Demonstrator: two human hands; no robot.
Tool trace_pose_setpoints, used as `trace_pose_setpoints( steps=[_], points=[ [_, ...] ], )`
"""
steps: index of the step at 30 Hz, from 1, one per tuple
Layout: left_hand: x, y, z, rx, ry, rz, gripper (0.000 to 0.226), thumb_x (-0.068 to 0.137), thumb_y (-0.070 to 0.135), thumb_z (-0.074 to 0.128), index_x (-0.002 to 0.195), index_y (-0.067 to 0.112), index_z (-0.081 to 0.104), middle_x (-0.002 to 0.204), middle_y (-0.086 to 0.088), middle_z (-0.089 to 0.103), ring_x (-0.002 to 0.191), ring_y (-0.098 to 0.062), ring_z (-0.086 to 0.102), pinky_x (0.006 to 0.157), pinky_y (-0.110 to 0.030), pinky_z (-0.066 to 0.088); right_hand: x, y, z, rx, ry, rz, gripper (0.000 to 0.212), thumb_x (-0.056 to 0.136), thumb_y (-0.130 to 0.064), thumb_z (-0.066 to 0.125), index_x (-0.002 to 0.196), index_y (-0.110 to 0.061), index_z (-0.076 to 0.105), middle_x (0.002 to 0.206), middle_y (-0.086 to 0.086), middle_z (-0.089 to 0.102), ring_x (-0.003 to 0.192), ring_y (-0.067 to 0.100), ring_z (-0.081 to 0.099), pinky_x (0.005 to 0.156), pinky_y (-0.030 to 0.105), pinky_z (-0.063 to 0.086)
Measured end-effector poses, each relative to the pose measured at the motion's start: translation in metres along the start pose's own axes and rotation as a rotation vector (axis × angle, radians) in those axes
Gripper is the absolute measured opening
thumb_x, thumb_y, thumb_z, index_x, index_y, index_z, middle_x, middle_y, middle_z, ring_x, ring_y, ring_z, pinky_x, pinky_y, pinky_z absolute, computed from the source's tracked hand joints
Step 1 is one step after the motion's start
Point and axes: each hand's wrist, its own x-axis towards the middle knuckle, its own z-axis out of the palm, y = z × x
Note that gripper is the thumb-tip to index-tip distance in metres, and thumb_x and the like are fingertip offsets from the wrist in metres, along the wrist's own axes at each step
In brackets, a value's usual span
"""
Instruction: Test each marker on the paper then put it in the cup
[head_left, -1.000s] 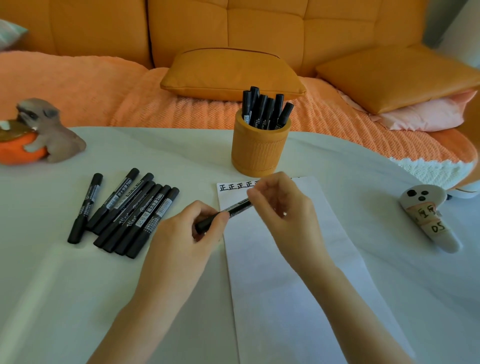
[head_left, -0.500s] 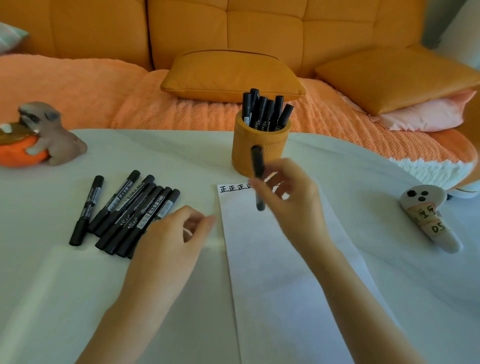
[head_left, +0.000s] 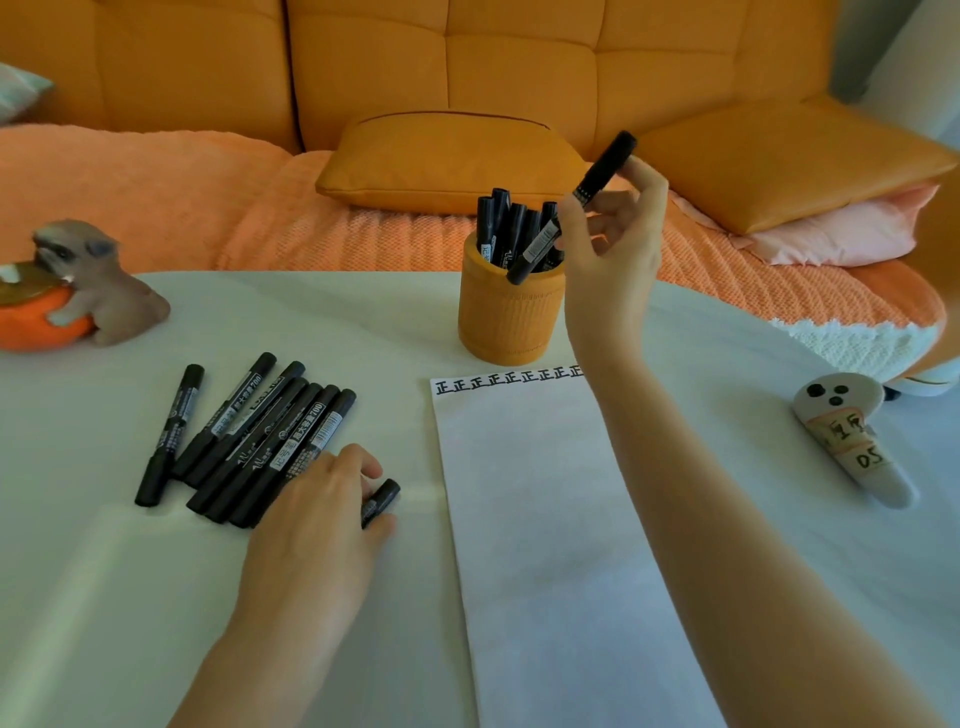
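My right hand (head_left: 615, 244) holds a black marker (head_left: 597, 179) tilted above the orange cup (head_left: 506, 322), its lower end at the cup's rim. Several black markers stand in the cup (head_left: 498, 223). A row of black markers (head_left: 249, 436) lies on the table at the left. My left hand (head_left: 317, 514) rests on the near end of that row, fingers around one marker (head_left: 382, 499) whose end sticks out. The white paper (head_left: 535, 519) lies in the middle, with a line of black marks along its top edge.
A grey animal figurine with an orange bowl (head_left: 78, 296) sits at the table's far left. A white ghost-shaped object (head_left: 852, 441) with handwritten labels lies at the right. An orange sofa with cushions (head_left: 447, 161) runs behind the white table (head_left: 104, 597).
My right hand has lifted the marker from the paper up over the cup. My left hand has let go of it and moved left onto the row, taking hold of another marker.
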Motion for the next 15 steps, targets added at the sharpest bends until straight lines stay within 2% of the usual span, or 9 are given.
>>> trace_pose_setpoints(
  steps=[2, 4, 7, 9, 11, 13, 15],
  points=[
    [0.0, -0.001, 0.002, -0.003, 0.002, 0.001, 0.025, 0.082, 0.019, 0.065, 0.104, 0.025, 0.055, 0.103, 0.008, 0.056, 0.092, -0.012, 0.059, 0.075, -0.027, 0.046, 0.003, 0.003, 0.002, -0.004, 0.023, -0.02, 0.044, 0.09, -0.006, 0.06, 0.13, -0.003, 0.041, 0.083, 0.002, 0.057, 0.072, 0.019, 0.06, 0.066, 0.03, 0.05],
    [0.001, -0.002, 0.003, -0.001, 0.011, 0.005, 0.022, 0.083, 0.018, 0.064, 0.103, 0.024, 0.057, 0.103, 0.008, 0.057, 0.09, -0.012, 0.059, 0.074, -0.028, 0.047, 0.004, 0.007, 0.004, -0.025, 0.011, -0.047, 0.05, 0.09, -0.002, 0.058, 0.135, -0.003, 0.036, 0.08, -0.002, 0.056, 0.068, 0.013, 0.06, 0.065, 0.026, 0.05],
    [0.003, -0.001, 0.004, -0.022, 0.017, 0.007, 0.017, 0.083, 0.019, 0.064, 0.098, 0.026, 0.059, 0.097, 0.009, 0.058, 0.085, -0.01, 0.058, 0.07, -0.025, 0.046, 0.002, 0.015, 0.009, -0.151, -0.081, -0.064, 0.06, 0.09, -0.003, 0.057, 0.143, -0.01, 0.031, 0.079, -0.009, 0.053, 0.066, 0.003, 0.056, 0.063, 0.024, 0.049],
    [0.003, -0.001, 0.005, -0.042, 0.025, 0.012, 0.015, 0.083, 0.021, 0.065, 0.095, 0.027, 0.06, 0.093, 0.01, 0.059, 0.083, -0.009, 0.057, 0.07, -0.025, 0.046, 0.0, 0.021, 0.013, -0.282, -0.183, -0.032, 0.057, 0.092, -0.008, 0.056, 0.144, -0.02, 0.034, 0.081, -0.008, 0.056, 0.068, 0.005, 0.056, 0.061, 0.031, 0.05],
    [0.003, -0.001, 0.006, -0.046, 0.026, 0.02, 0.014, 0.083, 0.022, 0.065, 0.095, 0.027, 0.06, 0.092, 0.01, 0.059, 0.082, -0.009, 0.057, 0.069, -0.025, 0.045, -0.003, 0.025, 0.015, -0.387, -0.265, -0.015, 0.052, 0.094, -0.014, 0.054, 0.143, -0.026, 0.038, 0.085, -0.002, 0.06, 0.074, 0.014, 0.058, 0.058, 0.035, 0.047],
    [0.004, 0.0, 0.007, -0.05, 0.029, 0.023, 0.014, 0.083, 0.023, 0.064, 0.095, 0.027, 0.059, 0.092, 0.01, 0.059, 0.082, -0.009, 0.057, 0.069, -0.025, 0.045, -0.004, 0.03, 0.014, -0.435, -0.279, -0.044, 0.051, 0.095, -0.016, 0.052, 0.143, -0.029, 0.039, 0.096, 0.0, 0.062, 0.085, 0.017, 0.057, 0.057, 0.026, 0.04],
    [0.004, 0.001, 0.007, -0.06, 0.036, 0.022, 0.013, 0.084, 0.024, 0.064, 0.095, 0.028, 0.059, 0.092, 0.01, 0.059, 0.083, -0.009, 0.058, 0.07, -0.026, 0.047, -0.003, 0.033, 0.015, -0.445, -0.261, -0.075, 0.048, 0.095, -0.016, 0.052, 0.141, -0.027, 0.044, 0.106, 0.001, 0.059, 0.097, 0.017, 0.052, 0.065, 0.023, 0.038]
  ],
)
